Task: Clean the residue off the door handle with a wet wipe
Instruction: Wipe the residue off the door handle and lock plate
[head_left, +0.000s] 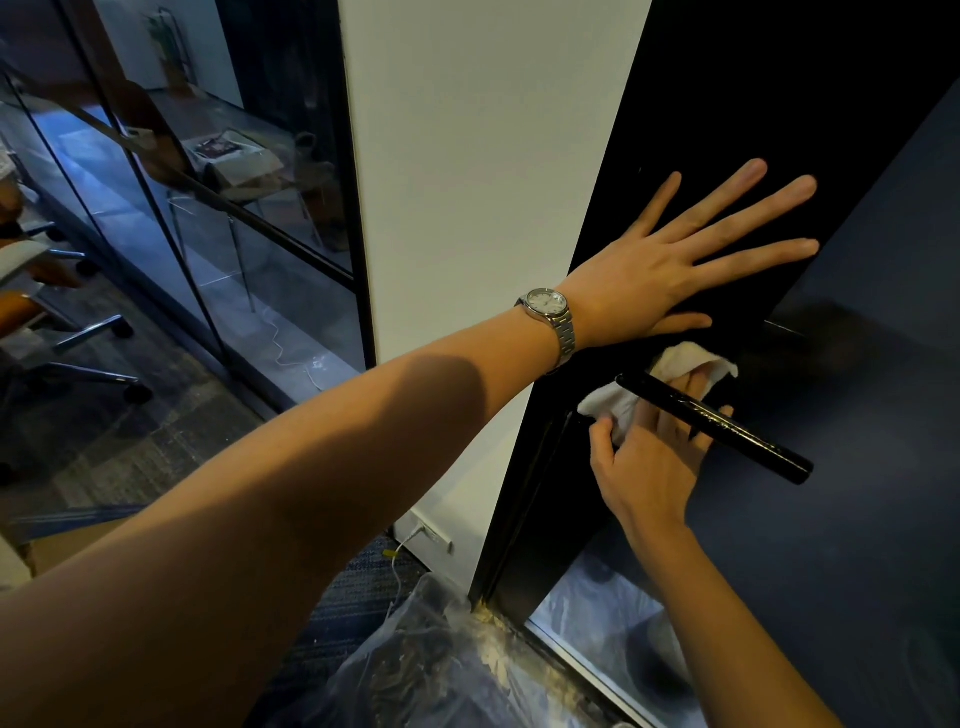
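Head view shows my left hand (670, 270) laid flat with fingers spread on the dark matte door leaf (857, 519), just above the black cylindrical metal door handle (727, 428). It is open and grips nothing; a steel wristwatch (550, 312) sits on its wrist. My right hand (649, 457) comes up from below the handle, its fingers passing behind the bar. It holds the crumpled white wet wipe (685, 358), which is bunched between the handle and the door, with the thumb pinching one end.

Pale streaks show along the top face of the handle. That is my first worry: the wipe lies behind the bar, so a stroke from here could polish the back and leave the streaks where they are.

Second, the grip on the wipe looks loose. A hard drag along the bar could pull the cloth free and drop it below the handle, onto the clear plastic sheeting (415, 665) on the floor.

Third, the fingers are wedged in the gap behind the handle. If I bear down, the lever may turn, nip them, or free the latch so the door swings. The flat hand above the handle is all that steadies it.
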